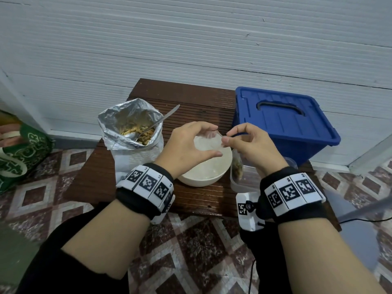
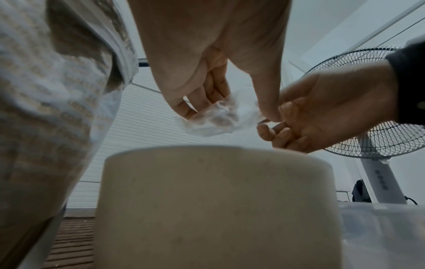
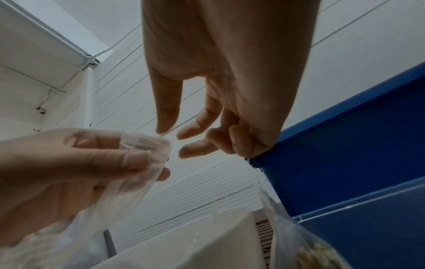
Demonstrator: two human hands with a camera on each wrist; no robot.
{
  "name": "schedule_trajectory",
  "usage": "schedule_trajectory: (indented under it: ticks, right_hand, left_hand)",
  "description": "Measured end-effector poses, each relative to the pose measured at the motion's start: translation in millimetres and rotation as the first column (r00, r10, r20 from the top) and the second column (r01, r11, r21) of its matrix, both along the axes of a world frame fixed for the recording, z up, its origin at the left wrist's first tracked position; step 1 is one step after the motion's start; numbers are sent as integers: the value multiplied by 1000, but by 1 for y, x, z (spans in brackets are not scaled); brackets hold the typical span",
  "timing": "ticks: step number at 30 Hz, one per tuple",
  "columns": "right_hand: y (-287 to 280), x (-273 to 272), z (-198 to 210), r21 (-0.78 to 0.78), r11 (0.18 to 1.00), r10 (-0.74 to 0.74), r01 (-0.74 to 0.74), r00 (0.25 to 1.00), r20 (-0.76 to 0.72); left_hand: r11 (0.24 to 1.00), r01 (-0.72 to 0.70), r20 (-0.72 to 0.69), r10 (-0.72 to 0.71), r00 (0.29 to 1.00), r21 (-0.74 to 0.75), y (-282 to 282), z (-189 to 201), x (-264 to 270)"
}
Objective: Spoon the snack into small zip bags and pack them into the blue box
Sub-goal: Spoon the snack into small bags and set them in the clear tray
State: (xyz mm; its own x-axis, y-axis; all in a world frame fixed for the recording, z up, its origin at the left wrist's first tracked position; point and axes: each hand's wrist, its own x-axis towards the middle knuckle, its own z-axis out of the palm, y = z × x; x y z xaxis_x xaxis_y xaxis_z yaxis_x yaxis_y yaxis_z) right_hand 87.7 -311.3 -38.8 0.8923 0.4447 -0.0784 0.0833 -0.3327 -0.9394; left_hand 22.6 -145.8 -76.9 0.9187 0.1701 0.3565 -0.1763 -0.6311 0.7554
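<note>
The left hand (image 1: 184, 145) curls round a small clear plastic zip bag (image 1: 209, 143), gripping it above the white round bowl (image 1: 203, 177). The right hand (image 1: 252, 143) pinches toward the bag's edge, though whether it grasps it I cannot tell; the lidded blue plastic box (image 1: 284, 122) sits just behind

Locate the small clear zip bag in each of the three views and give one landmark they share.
Head: the small clear zip bag is at centre, gripped by the left hand above the white bowl.
Left wrist: centre, just above the bowl's rim.
Right wrist: lower left, in the left hand's fingers.
Shared landmark: the white bowl.
</note>
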Motion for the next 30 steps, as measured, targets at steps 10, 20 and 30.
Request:
schedule_trajectory:
  ticks: [10, 20, 30]
  right_hand:
    - [4, -11, 8, 16, 979, 197, -201, 969, 147]
    - [5, -4, 8, -154, 987, 57, -55, 998, 10]
    - [8, 7, 7, 130, 973, -202, 188, 974, 101]
  left_hand:
    - [995, -18, -10, 19, 1000, 101, -1, -3, 1]
    - [997, -75, -1, 75, 997, 2, -1, 0, 0]
    - [990, -98, 76, 106, 991, -101, -3, 16, -11]
